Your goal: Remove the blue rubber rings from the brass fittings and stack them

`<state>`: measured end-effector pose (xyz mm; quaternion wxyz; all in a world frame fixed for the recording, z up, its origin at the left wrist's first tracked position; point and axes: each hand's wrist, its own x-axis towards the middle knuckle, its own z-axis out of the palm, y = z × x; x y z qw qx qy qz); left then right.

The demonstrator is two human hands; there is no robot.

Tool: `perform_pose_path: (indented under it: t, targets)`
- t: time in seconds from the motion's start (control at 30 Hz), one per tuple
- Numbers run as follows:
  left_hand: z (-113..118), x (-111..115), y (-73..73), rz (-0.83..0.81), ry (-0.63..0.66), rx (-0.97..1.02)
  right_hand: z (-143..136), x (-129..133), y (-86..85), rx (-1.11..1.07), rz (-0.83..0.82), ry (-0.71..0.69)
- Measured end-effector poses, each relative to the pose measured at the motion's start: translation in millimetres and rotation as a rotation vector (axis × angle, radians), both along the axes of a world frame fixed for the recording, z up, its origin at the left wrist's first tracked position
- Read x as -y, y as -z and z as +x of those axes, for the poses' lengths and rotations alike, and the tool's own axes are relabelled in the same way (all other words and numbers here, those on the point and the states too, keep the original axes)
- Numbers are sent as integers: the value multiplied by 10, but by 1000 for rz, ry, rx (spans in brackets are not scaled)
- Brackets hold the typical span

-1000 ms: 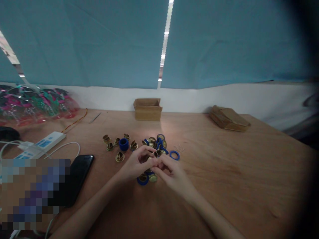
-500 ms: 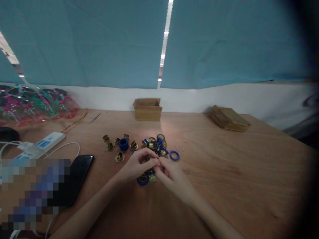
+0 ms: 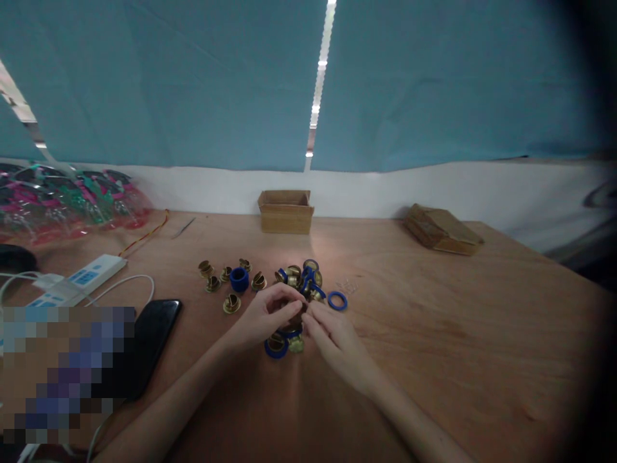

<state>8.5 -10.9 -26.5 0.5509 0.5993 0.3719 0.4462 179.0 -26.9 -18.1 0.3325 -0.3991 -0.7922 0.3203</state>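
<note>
Your left hand (image 3: 263,319) and right hand (image 3: 335,331), fingers narrow, contents unclear, have parted slightly. Past the blue ring (image 3: 339,308), the counter (image 3: 463,334) spreads to its right edge.

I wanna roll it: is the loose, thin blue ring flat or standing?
Flat: the blue ring lies on the table, hole facing up.

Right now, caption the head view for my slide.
Left hand and right hand close together among slotted brass-coloured fittings and blue rings, an open cardboard box behind.
</note>
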Motion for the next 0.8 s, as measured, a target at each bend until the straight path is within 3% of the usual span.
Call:
perform_pose_path:
  t: [0.37, 0.67, 0.8]
  targets:
    - [-120, -104, 1, 97, -132, -44, 63, -74, -46, -58, 6, 263]
    - [-97, -142, 106, 75, -209, -106, 63, -101, 25, 37, 46, 272]
    - [-251, -174, 15, 156, -300, -193, 67, -104, 35, 77, 65, 261]
